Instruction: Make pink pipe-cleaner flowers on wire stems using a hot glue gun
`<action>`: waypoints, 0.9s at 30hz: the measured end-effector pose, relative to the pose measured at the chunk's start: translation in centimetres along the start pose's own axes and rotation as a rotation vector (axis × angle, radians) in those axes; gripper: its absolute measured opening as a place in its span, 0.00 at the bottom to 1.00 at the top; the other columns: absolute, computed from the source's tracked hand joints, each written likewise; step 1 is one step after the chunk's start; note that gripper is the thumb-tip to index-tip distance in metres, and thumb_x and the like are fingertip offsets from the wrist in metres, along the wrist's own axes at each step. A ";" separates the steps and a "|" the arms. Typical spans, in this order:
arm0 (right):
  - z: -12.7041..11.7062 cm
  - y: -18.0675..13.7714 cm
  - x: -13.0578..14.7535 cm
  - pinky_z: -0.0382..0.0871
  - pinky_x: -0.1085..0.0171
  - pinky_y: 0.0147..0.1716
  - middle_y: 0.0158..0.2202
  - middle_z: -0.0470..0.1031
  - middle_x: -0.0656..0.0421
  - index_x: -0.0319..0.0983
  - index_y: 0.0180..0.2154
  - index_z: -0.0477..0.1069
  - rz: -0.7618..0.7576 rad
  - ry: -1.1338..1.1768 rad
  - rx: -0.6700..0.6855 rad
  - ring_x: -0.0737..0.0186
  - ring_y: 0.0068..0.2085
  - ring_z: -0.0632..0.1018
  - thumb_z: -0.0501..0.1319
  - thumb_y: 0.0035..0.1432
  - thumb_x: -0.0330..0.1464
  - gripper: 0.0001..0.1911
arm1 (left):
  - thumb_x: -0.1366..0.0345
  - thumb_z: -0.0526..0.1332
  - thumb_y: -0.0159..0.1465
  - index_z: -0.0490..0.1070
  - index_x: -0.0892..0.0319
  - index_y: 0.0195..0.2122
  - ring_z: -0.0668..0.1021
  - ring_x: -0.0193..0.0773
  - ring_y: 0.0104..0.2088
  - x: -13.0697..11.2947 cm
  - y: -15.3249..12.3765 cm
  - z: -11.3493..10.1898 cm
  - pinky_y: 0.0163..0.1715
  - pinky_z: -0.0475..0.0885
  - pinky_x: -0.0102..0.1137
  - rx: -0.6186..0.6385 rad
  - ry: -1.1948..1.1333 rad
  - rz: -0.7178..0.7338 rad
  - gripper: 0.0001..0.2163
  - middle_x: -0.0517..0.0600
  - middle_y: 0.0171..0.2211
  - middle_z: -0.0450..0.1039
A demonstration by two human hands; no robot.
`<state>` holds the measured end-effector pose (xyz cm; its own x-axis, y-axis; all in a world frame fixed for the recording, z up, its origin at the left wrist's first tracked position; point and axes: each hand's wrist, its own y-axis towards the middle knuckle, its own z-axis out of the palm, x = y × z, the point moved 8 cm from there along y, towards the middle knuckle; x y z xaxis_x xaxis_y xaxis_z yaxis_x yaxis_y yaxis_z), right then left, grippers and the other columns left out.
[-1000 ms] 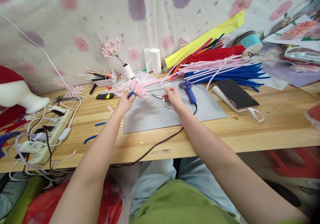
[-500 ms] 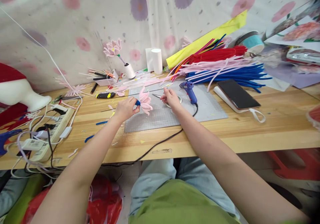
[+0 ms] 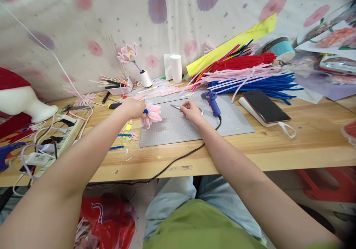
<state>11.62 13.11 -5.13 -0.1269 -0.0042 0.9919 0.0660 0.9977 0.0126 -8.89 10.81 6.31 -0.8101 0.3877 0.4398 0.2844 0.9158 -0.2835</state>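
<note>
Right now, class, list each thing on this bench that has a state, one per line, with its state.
pink flower: held in left hand, head tilted down over the cutting mat edge
scissors: lying on mat, right hand on them
glue gun: standing on mat, cord attached
phone: screen dark, face up
power strip: plugs inserted

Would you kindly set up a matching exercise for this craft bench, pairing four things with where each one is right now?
Things:
1. pink flower
2. glue gun
3. phone
4. power strip

Places:
A. on the wooden bench at the far left, among cables
B. held in the left hand, over the grey mat's left edge
C. on a white pad, right of the grey mat
D. on the grey mat, just beyond the right hand

Pairs: 1-B, 2-D, 3-C, 4-A
</note>
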 end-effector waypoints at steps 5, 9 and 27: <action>0.0 0.1 -0.2 0.62 0.70 0.21 0.23 0.72 0.64 0.41 0.30 0.61 -0.033 -0.052 0.009 0.71 0.21 0.69 0.59 0.51 0.34 0.06 | 0.59 0.61 0.53 0.76 0.62 0.32 0.77 0.49 0.39 -4.5 1.1 -1.9 0.38 0.66 0.36 0.064 0.169 0.114 0.12 0.60 0.35 0.77; 0.1 0.1 -0.2 0.62 0.70 0.22 0.24 0.73 0.64 0.41 0.30 0.62 -0.029 -0.085 0.024 0.71 0.22 0.70 0.58 0.51 0.35 0.06 | 0.61 0.62 0.53 0.77 0.63 0.33 0.77 0.50 0.39 -6.8 1.8 -2.2 0.37 0.66 0.37 0.108 0.213 0.182 0.11 0.61 0.34 0.77; 0.1 -0.6 0.9 0.61 0.68 0.27 0.24 0.72 0.64 0.41 0.30 0.63 -0.060 -0.216 0.009 0.68 0.27 0.71 0.58 0.50 0.35 0.06 | 0.69 0.67 0.44 0.75 0.59 0.25 0.75 0.51 0.43 -8.7 3.5 -2.8 0.44 0.62 0.38 0.077 0.053 0.233 0.05 0.58 0.32 0.77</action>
<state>11.36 12.53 -4.29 -0.3390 -0.0503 0.9394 0.0431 0.9967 0.0689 0.55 10.91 3.94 -0.6987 0.5941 0.3985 0.4186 0.7913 -0.4456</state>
